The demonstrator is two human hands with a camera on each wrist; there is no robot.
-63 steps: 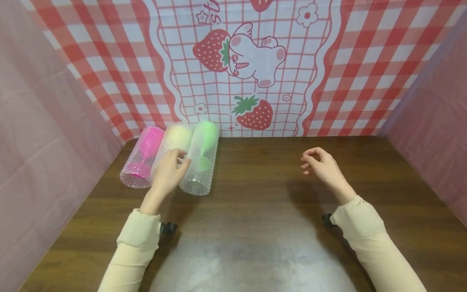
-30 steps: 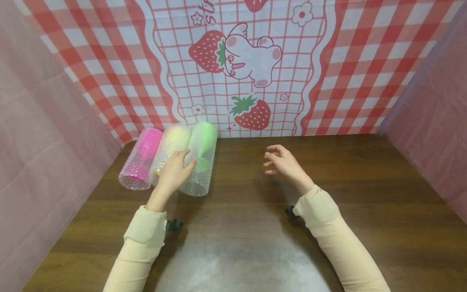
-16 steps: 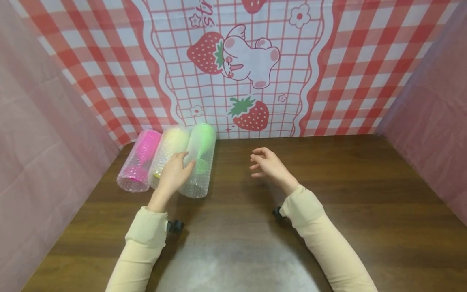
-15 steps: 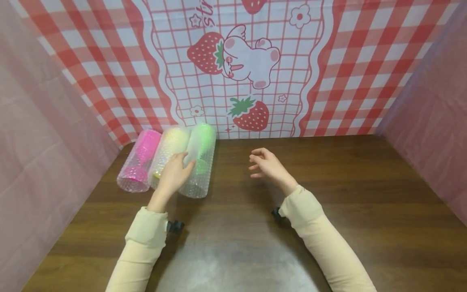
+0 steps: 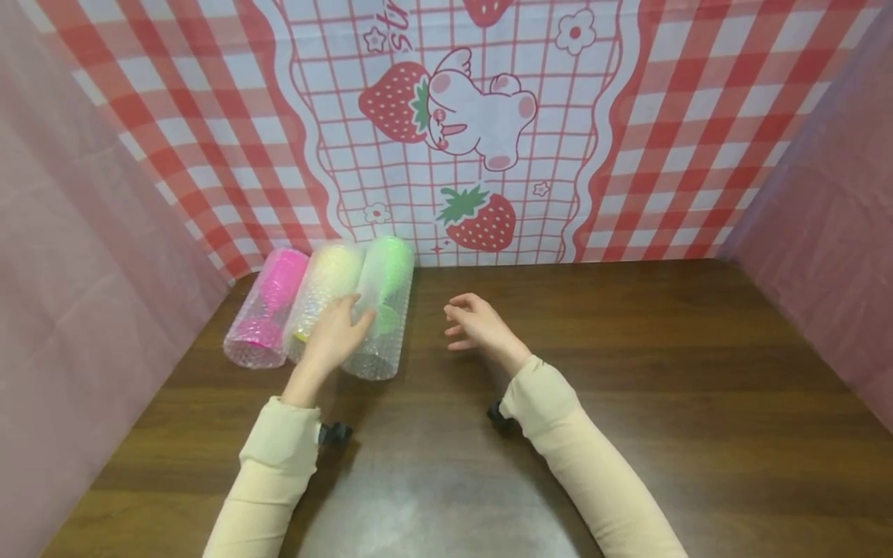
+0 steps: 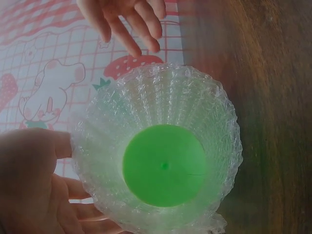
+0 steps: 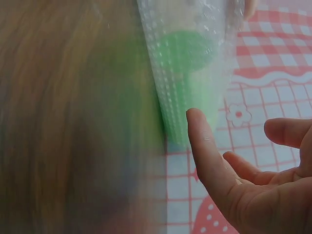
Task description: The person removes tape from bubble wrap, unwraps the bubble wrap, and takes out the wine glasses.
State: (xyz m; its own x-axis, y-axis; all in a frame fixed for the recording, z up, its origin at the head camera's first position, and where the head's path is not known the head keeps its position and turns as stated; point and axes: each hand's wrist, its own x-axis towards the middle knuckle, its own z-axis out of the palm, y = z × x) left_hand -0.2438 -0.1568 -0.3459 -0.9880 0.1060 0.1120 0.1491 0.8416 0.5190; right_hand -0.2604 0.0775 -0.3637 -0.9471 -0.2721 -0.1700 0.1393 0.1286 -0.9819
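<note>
Inspecting remotely, I find the green roll (image 5: 392,302) on the table (image 5: 432,473), the yellow roll (image 5: 331,273) touching its left. Left hand (image 5: 336,333): at its left side, fingers apart, contact unclear. Right hand (image 5: 480,325): near its right, fingers parted.

At the left rear of the brown wooden table (image 5: 663,349) lie, side by side, a pink-filled bubble-wrap cylinder (image 5: 268,310) (leftmost), a yellow-filled bubble-wrap cylinder (image 5: 324,279) between, and a green-filled bubble-wrap cylinder (image 5: 392,302) rightmost. Behind them, along the far edge, hangs the red-and-white checked cloth (image 5: 684,139).
</note>
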